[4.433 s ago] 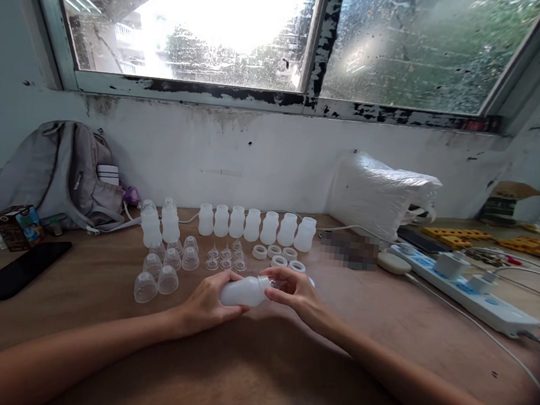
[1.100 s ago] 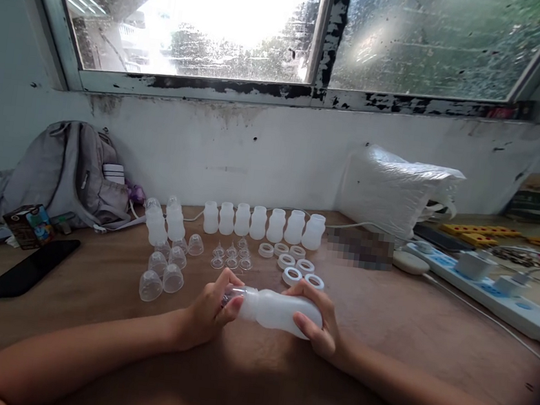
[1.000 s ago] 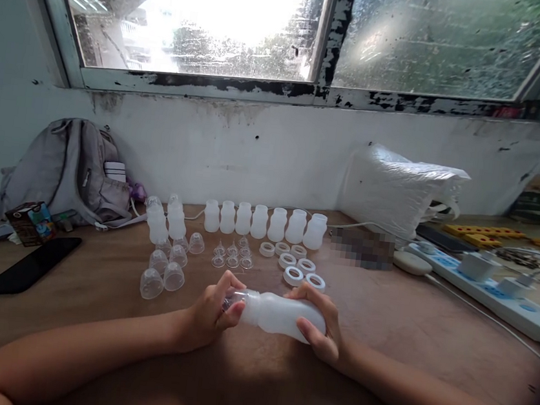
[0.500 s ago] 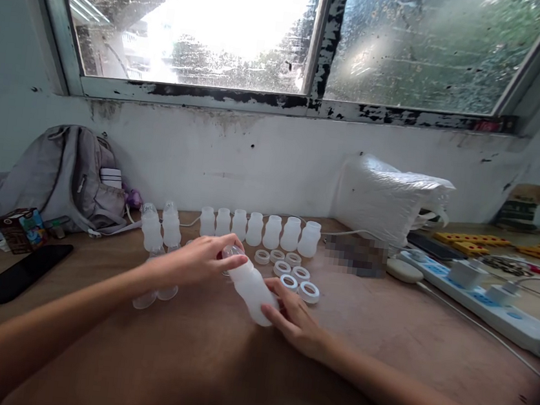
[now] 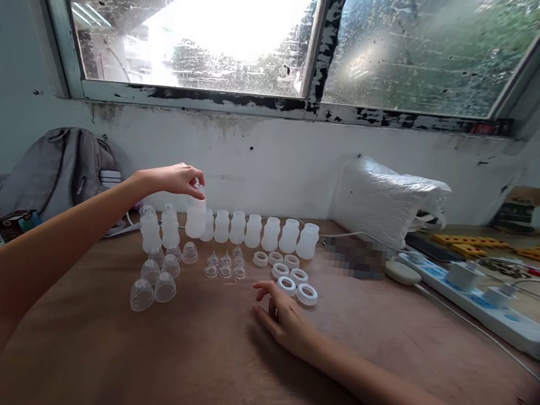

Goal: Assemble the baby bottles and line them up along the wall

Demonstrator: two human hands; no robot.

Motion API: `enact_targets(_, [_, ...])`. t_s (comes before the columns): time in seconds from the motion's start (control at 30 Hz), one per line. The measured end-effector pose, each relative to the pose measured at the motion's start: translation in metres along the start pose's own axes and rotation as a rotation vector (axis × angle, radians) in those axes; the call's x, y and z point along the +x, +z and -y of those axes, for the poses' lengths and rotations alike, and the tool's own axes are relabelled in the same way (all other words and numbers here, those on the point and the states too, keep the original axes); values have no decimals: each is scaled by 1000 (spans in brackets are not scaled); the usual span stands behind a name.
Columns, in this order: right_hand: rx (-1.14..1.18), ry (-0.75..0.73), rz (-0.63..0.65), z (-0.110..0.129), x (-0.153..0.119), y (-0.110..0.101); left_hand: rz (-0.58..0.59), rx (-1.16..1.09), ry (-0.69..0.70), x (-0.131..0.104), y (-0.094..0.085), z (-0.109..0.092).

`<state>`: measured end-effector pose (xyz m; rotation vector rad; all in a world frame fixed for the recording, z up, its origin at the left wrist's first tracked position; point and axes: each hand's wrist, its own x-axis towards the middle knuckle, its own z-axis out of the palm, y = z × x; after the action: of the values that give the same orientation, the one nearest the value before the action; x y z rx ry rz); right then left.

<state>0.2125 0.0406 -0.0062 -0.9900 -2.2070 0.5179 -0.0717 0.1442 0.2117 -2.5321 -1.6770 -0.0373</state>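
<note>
Now — left hand pinching bottle top | right hand spread, flat | five rings — six caps

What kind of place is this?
Probably a small makeshift assembly bench, not a factory line: a wooden table under a grimy window, rows of bottles, rings and caps, plus a backpack.

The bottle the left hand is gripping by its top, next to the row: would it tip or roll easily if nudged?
Probably tippy: the bottle, pinched at its top by the left hand, is tall on a narrow base. It looks empty and translucent, so likely light. Its round body would probably roll on the table if it fell.
</note>
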Motion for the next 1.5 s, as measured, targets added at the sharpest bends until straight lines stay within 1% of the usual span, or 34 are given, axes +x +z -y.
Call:
enact_targets(0.13, [-32,-14,-19,0,0,1,22,21,-68,28,16,22])
enact_targets(0.27, [-57,-28,-20,-1,1,2,89,99,-134,50,36,37])
enact_targets(0.37, [-63,-33,-18,-2,1,2,120,136,-157,60,53,41])
enact_targets(0.5, [-65,-34,-13,-3,0,2,146,192,-186,64,69,38])
enact_targets(0.63, [-63,-31,-8,-4,0,1,155,243,-222,61,74,33])
enact_targets(0.8, [-43,-26,-17,-7,2,0,173,280,-241,56,72,30])
enact_targets(0.87, [-55,-25,-14,-7,2,0,152,295,-237,54,70,28])
enact_targets(0.97, [-152,-35,-21,-7,2,-1,34,325,-188,47,65,16])
enact_targets(1.03, [-257,-48,-36,-7,2,-3,-63,331,-110,39,66,0])
enact_targets(1.07, [-313,-58,-48,-6,3,-5,-96,326,-62,33,69,-10])
enact_targets(1.1, [-369,-66,-65,-6,4,-7,-116,315,-6,26,75,-22])
enact_targets(1.17, [-483,-71,-118,-6,7,-14,-131,291,112,8,93,-49])
enact_targets(1.23, [-589,-61,-169,-9,11,-22,-185,287,303,-13,118,-74])
enact_targets(1.3, [-667,-26,-193,-15,14,-29,-236,316,374,-31,142,-93])
enact_targets(1.37, [-713,33,-194,-22,17,-35,-265,321,390,-43,160,-103])
enact_targets(1.4, [-725,66,-189,-27,17,-37,-276,318,382,-45,166,-104])
enact_targets(1.5, [-729,135,-154,-36,17,-39,-285,288,337,-41,172,-99])
